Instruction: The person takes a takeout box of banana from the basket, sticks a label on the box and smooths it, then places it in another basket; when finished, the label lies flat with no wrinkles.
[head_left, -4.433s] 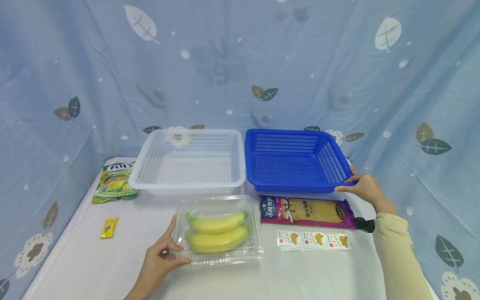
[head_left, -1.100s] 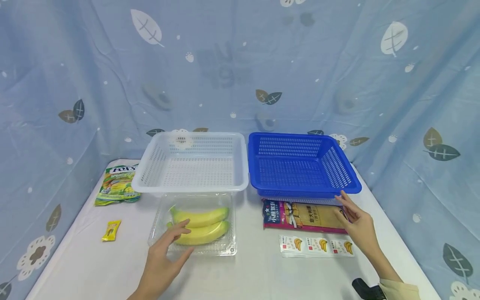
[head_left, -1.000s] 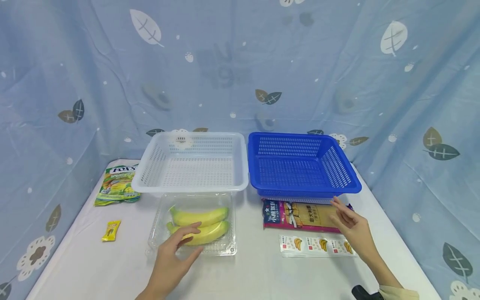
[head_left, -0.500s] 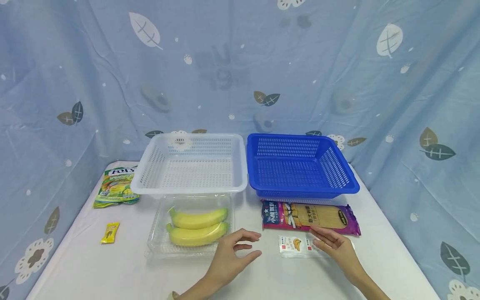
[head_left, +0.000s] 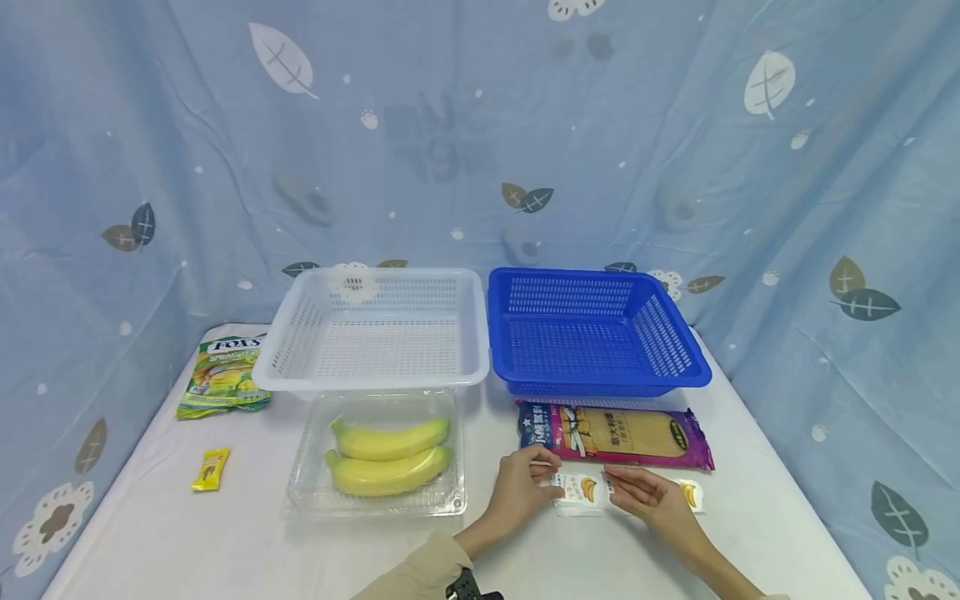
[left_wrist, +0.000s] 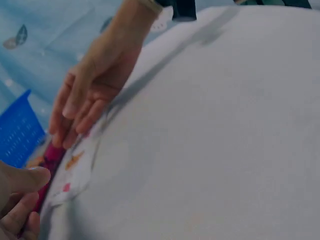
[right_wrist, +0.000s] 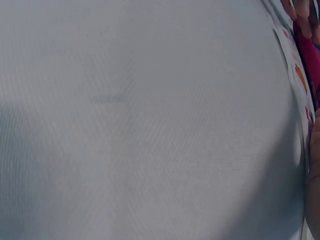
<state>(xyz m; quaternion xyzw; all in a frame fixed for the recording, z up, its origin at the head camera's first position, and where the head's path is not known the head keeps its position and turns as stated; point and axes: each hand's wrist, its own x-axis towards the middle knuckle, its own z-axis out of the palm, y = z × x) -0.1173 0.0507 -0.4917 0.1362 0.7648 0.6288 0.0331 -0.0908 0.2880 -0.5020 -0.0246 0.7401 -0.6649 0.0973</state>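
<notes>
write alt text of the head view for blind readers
A person's left grip and right grip are at a banana-print strip, in front of a purple pasta packet. Leftward, bananas lie in a clear box; a white basket and blue basket stand behind.

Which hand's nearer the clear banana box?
Left. The left hand is just right of the clear banana box, apart from it; the right hand is farther right, by the banana-print strip.

Left bskt (head_left: 371,384): beside right bskt (head_left: 600,387)
Bananas (head_left: 392,473): in box (head_left: 367,507), nearer than left bskt
Pkt (head_left: 626,436): btwn right bskt & sachets (head_left: 579,490)
Bag (head_left: 225,379): far left, I see; sweet (head_left: 211,471) nearer
</notes>
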